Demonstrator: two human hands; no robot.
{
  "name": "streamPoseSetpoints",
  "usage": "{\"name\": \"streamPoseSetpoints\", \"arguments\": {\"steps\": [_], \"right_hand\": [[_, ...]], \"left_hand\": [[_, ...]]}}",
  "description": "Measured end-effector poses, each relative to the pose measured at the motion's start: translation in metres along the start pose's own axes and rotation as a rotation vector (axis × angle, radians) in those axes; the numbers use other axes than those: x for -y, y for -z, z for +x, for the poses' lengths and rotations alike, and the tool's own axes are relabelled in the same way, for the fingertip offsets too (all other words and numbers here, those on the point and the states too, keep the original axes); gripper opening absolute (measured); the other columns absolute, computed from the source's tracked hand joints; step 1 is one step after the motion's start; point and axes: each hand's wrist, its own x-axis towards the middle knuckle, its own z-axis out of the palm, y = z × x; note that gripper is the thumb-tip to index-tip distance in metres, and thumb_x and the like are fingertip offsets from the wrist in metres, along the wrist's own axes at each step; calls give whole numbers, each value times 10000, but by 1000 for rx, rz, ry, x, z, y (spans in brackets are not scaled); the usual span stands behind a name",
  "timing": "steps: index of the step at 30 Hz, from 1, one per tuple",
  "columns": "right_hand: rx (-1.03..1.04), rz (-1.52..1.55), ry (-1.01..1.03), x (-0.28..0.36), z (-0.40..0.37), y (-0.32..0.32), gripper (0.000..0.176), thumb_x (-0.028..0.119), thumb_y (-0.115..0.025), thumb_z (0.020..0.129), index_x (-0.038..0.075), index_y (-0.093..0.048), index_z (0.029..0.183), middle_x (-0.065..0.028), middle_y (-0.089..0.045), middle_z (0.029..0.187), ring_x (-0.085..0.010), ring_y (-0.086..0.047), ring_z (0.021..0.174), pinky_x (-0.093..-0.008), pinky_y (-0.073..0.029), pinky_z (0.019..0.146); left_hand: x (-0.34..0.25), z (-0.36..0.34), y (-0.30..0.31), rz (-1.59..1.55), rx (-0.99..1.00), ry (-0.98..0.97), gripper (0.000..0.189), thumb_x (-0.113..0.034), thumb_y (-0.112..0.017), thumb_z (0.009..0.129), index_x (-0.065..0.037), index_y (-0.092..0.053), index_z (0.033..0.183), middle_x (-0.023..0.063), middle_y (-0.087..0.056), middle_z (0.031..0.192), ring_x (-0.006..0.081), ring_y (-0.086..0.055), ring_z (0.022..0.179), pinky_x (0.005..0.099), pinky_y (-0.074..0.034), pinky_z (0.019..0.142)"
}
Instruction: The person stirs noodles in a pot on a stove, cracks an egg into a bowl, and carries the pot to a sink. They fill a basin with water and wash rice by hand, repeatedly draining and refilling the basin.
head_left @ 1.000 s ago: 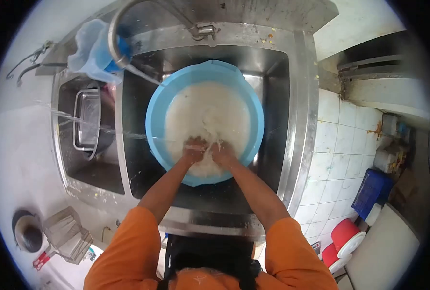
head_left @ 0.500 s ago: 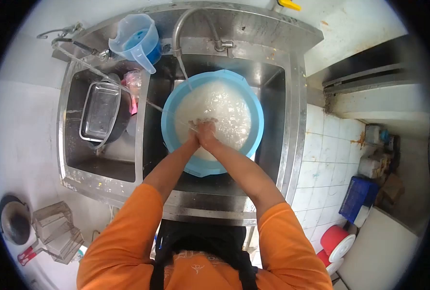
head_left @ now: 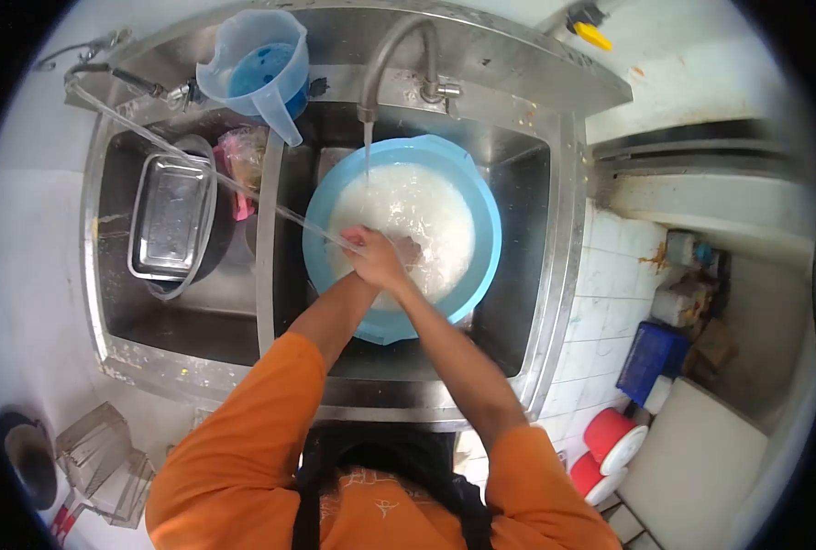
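A light blue basin [head_left: 489,215] of cloudy whitish water [head_left: 426,202] stands in the larger sink compartment. My left hand [head_left: 410,251] is in this water, partly under the surface; its fingers are not clear. Above it, my right hand [head_left: 376,259] crosses over the left wrist, fingers curled at the end of a clear hose [head_left: 289,214]. This hose slants in from the upper left. Water runs from the curved faucet [head_left: 369,110] into the basin's far left side. What lies beneath the cloudy surface cannot be made out.
In the smaller sink compartment sit a metal tray [head_left: 171,215] and a pink plastic bag [head_left: 241,170]. A clear measuring jug [head_left: 261,73] with blue liquid stands on the back ledge. Red tubs [head_left: 610,438] and a blue crate [head_left: 651,360] are at the right.
My right hand has risen from beside the left and moved slightly left, onto the hose. My left hand has shifted right in the water. The view has tilted slightly.
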Motion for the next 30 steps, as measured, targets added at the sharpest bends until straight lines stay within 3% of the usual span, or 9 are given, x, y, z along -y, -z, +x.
{"name": "streamPoseSetpoints", "arguments": {"steps": [6, 10, 12, 18, 21, 24, 26, 28, 30], "right_hand": [[-182, -372, 264, 23, -77, 40, 250, 218, -505, 936, 46, -579, 1101, -159, -600, 1164, -305, -545, 1122, -363, -394, 966], [-525, -330, -151, -35, 13, 14, 270, 269, -515, 907, 83, -571, 1094, -169, -588, 1211, -333, -525, 1152, -373, -384, 981], [-383, -325, -533, -14, 60, 9, 357, 331, -557, 854, 99, -568, 1125, -145, -670, 1048, -330, -621, 1003, -377, -457, 907], [19, -763, -463, -52, 165, -6, 362, 387, -560, 819, 86, -652, 997, -175, -679, 913, -371, -655, 816, -386, -515, 793], [-209, -716, -81, -16, 134, 11, 321, 332, -536, 863, 84, -642, 1037, -189, -672, 907, -388, -639, 854, -397, -509, 804], [-281, -278, -50, 56, 39, 33, 255, 208, -513, 909, 78, -591, 1114, -176, -677, 878, -401, -636, 889, -424, -502, 789], [-367, -474, 408, 43, 4, 54, 205, 164, -516, 931, 55, -575, 1094, -170, -686, 910, -331, -672, 833, -401, -523, 680], [-410, 29, -287, 29, 5, 112, 189, 149, -523, 946, 50, -557, 1104, -136, -685, 923, -216, -675, 751, -330, -524, 571], [-675, -279, -16, 28, 56, 162, 344, 321, -466, 968, 3, -584, 1023, -150, -685, 797, -199, -681, 723, -307, -533, 560]], "left_hand": [[-13, 26, -36, -251, 123, 36, 518, -381, -359, 977, -37, -399, 1363, 157, -452, 1371, 273, -467, 1224, 419, -347, 1050], [6, 30, -12, -297, 262, -156, 526, -443, -429, 945, -15, -476, 1248, 178, -527, 1240, 354, -490, 1174, 416, -382, 1024], [-13, -31, -27, -439, -24, -183, 613, -519, -401, 938, -17, -417, 1289, 198, -523, 1270, 376, -511, 1154, 418, -396, 1011], [-35, -120, -108, -505, 251, -31, 714, -631, -377, 908, -25, -405, 1284, 182, -546, 1248, 385, -548, 1093, 454, -441, 956], [-70, -50, -85, -560, 177, -517, 644, -596, -374, 925, -45, -405, 1257, 212, -511, 1285, 424, -522, 1115, 470, -434, 960], [-98, 5, -61, -580, 281, -236, 519, -505, -378, 955, -83, -431, 1252, 136, -520, 1308, 356, -540, 1117, 417, -454, 937], [-116, 10, -74, -160, -24, -223, 472, -416, -282, 994, -83, -439, 1289, 111, -516, 1331, 268, -519, 1173, 369, -449, 923], [-120, -1, -94, -53, 36, -201, 425, -374, -328, 990, -97, -440, 1293, 121, -533, 1311, 205, -530, 1149, 326, -446, 912], [-123, -7, -105, -34, 248, -92, 397, -330, -389, 980, -97, -437, 1298, 122, -536, 1308, 212, -540, 1127, 319, -441, 916]]}}
